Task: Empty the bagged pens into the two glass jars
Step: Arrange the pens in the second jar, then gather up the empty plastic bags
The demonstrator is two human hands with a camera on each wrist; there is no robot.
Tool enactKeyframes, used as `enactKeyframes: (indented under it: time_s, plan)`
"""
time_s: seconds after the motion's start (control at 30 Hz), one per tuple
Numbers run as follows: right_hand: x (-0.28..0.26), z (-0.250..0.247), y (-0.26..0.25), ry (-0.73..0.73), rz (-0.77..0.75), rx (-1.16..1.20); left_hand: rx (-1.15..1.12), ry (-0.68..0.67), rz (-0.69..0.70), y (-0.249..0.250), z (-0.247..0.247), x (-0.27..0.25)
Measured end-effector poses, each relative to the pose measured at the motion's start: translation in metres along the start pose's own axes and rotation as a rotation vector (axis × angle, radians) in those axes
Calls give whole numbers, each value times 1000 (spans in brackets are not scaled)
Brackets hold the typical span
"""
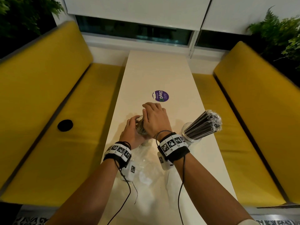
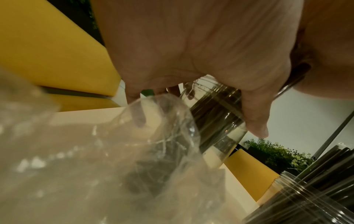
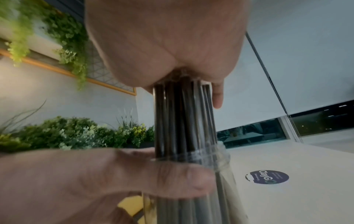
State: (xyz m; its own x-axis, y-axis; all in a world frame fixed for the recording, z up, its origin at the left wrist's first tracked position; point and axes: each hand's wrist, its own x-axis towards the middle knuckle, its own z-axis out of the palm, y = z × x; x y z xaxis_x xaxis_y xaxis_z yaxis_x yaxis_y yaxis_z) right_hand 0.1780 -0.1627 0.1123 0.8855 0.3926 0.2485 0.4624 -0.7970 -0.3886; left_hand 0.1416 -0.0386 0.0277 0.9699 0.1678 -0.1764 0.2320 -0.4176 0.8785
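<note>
At the table's middle my left hand (image 1: 132, 129) grips a clear glass jar (image 1: 140, 127), thumb and fingers curled round it (image 2: 216, 115). A bundle of dark pens (image 3: 184, 113) stands upright in that jar. My right hand (image 1: 153, 116) cups their tops, palm down on them and a finger hanging along the side (image 3: 218, 97). To the right stands the second jar (image 1: 191, 135), holding dark pens (image 1: 204, 124) still wrapped in clear plastic and leaning right. A crumpled clear plastic bag (image 1: 146, 161) lies on the table under my wrists, seen close in the left wrist view (image 2: 114, 159).
The narrow cream table (image 1: 154, 70) carries a round purple sticker (image 1: 160, 96) just beyond my hands. Yellow benches flank it on the left (image 1: 48, 95) and right (image 1: 251, 103). A black round object (image 1: 65, 125) lies on the left seat.
</note>
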Motion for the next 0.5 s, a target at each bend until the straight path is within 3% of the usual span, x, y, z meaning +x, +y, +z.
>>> enactKeyframes:
  time_s: [0.13,0.27,0.4,0.5]
  plan:
    - [-1,-13,1,-33,55,139,13,-3,-39,6,0,1]
    - [-8,-41,4,133,76,354,-21,-99,-114,15,-9,-7]
    - [-29,-72,15,265,107,477,185,-112,-180,14,-27,-28]
    - [-57,-88,31,196,164,534,338,-126,-188,0,-40,-46]
